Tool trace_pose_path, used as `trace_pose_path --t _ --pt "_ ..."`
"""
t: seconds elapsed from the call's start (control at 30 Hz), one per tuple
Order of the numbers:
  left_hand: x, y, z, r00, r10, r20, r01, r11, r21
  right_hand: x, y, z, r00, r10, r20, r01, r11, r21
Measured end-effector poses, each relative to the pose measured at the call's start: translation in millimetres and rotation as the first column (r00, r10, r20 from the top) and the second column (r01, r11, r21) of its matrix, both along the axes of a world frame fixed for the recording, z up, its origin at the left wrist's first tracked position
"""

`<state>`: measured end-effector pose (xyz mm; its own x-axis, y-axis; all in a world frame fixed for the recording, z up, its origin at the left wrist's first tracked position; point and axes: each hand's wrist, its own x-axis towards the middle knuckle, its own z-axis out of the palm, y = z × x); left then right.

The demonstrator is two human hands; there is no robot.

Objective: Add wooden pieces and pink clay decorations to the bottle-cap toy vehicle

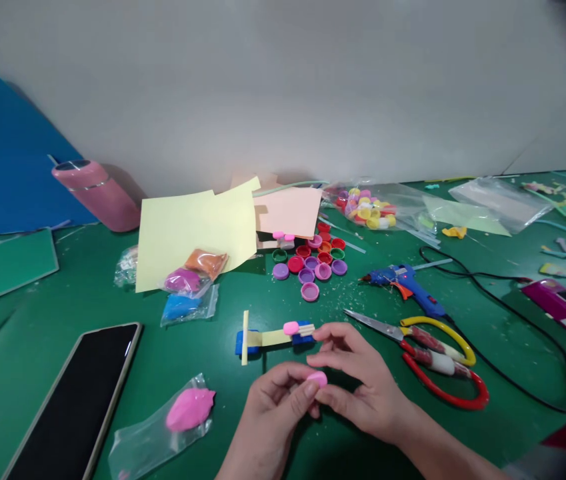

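My left hand (280, 407) is closed, pinching a small rounded piece of pink modelling clay (317, 379) between thumb and fingers. From the other side my right hand (357, 373) curls around the same piece, its thumb pressed against it and its index finger stretched beyond. Just past the fingertips lies a small model of pale yellow strips (275, 338) joined to blue blocks, with another pink clay piece (291, 328) on its right end. A clear bag with a larger pink clay lump (190, 409) rests left of my hands.
A phone (75, 400) lies at left. Scissors (433, 360), a blue glue gun (407, 283) and its black cord occupy the right. Bottle caps (310, 291), bagged clay (183, 306), pale paper (193, 227) and a pink tumbler (100, 197) are farther back.
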<state>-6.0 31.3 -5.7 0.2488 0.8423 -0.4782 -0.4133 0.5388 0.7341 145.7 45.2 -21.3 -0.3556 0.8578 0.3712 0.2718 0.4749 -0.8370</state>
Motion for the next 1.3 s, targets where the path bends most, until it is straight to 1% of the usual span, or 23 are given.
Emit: trace_pose_path --t 0.1,0.23,0.33,0.43,0.53,0.63,0.8,0.97,1.17,1.3 --pt "-1.7 -0.2 1.2 1.000 -0.017 -0.007 0.018 0.999 0.041 0.3 0.9 -1.1 1.000 -0.009 0.008 0.009 1.000 0.015" --pt "-5.3 1.2 -3.2 0.991 -0.021 0.132 0.007 0.994 0.110 1.5 0.8 -1.6 0.997 -0.043 0.057 0.036 0.992 0.124" --pt "-6.7 1.6 -7.0 0.979 -0.021 0.204 0.002 0.995 0.095 2.5 -0.9 -0.9 0.994 -0.073 0.083 0.055 0.978 0.203" --pt "-5.3 0.1 -6.8 0.969 -0.029 0.244 0.009 0.997 0.082 2.7 -3.5 0.4 0.995 -0.090 0.042 0.079 0.974 0.214" --pt "-1.7 -2.2 -3.2 0.971 -0.042 0.236 0.027 0.997 0.068 2.0 -5.7 1.0 0.996 -0.088 0.027 0.081 0.977 0.197" --pt "1.4 -3.2 -0.5 0.975 -0.037 0.220 0.027 0.999 0.046 1.1 -6.6 0.8 0.998 -0.053 0.046 0.042 0.978 0.205" --pt "0.4 -2.9 -1.9 0.982 -0.038 0.182 0.029 0.998 0.047 0.8 -6.5 -0.3 0.996 -0.045 0.081 0.025 0.972 0.232" --pt "-2.3 -2.5 -4.0 0.982 0.003 0.187 -0.005 1.000 0.011 1.1 -6.1 -1.9 0.994 -0.025 0.107 -0.003 0.968 0.249" --pt "-2.3 -3.3 -8.3 0.986 -0.053 0.159 0.040 0.996 0.084 0.6 -6.0 -0.5 0.993 -0.052 0.110 0.023 0.967 0.255" --pt "-0.7 -4.7 -8.2 0.983 -0.071 0.167 0.055 0.994 0.096 -0.1 -5.7 0.3 0.993 -0.063 0.104 0.034 0.965 0.262"
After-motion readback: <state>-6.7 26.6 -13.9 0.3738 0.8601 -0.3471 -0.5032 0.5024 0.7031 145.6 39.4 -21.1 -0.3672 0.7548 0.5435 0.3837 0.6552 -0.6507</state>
